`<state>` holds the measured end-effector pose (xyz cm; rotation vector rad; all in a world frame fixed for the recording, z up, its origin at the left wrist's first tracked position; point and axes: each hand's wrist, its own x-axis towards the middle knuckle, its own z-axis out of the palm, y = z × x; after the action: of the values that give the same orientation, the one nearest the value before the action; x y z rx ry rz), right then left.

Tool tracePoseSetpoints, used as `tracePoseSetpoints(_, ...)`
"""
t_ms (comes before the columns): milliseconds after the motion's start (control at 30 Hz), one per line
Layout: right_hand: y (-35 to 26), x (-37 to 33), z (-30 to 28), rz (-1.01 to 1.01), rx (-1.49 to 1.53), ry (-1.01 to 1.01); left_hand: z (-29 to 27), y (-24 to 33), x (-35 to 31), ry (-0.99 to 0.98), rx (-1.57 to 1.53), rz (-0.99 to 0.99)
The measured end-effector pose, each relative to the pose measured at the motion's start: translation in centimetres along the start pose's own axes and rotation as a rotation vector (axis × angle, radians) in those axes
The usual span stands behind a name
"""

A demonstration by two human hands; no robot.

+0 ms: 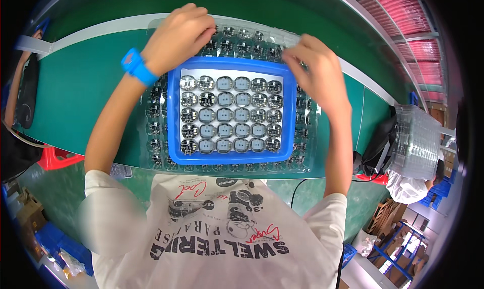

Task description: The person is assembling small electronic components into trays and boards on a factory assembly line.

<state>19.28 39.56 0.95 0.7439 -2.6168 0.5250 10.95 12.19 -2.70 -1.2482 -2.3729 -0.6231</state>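
Observation:
A blue rectangular tray (294, 118) with a white bottom lies in front of me, holding rows of small rounded electronic modules (225, 115). Some show dark circuit boards, others pale grey faces. Beneath it is a larger clear plastic blister tray (311, 160), with more small circuit boards (244, 48) in its pockets. My left hand (181, 37), with a blue wristband, is over the blister tray's far side, fingers curled together by a board. At the far right corner of the blue tray, my right hand (320, 69) is pinched and slightly blurred. What either hand grips is hidden.
Both trays rest on a green worktable (70, 107) with a pale raised rail (108, 31) behind. A stack of clear plastic trays (416, 137) stands at the right, near a person in white (407, 188). Another person's arm (19, 77) shows far left, above a red stool (58, 158).

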Motion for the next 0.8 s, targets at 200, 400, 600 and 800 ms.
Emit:
tracePoseSetpoints(200,-7.3,-6.2,-3.8,-0.036,0.195,-0.248,-5.7,6.8,-3.1,-0.034,-0.11,-0.034)
tracePoseSetpoints(400,-7.6,-7.6,-1.7,-0.021,0.184,-0.274,-6.0,10.3,-6.1,-0.155,-0.143,-0.016)
tracePoseSetpoints(600,-7.7,-7.6,-0.7,-0.053,0.156,-0.316,-5.4,10.3,-7.0,-0.226,-0.135,-0.034)
tracePoseSetpoints(800,-7.9,-7.3,-0.7,-0.061,0.135,-0.341,-5.3,10.2,-7.3,-0.256,-0.145,-0.045)
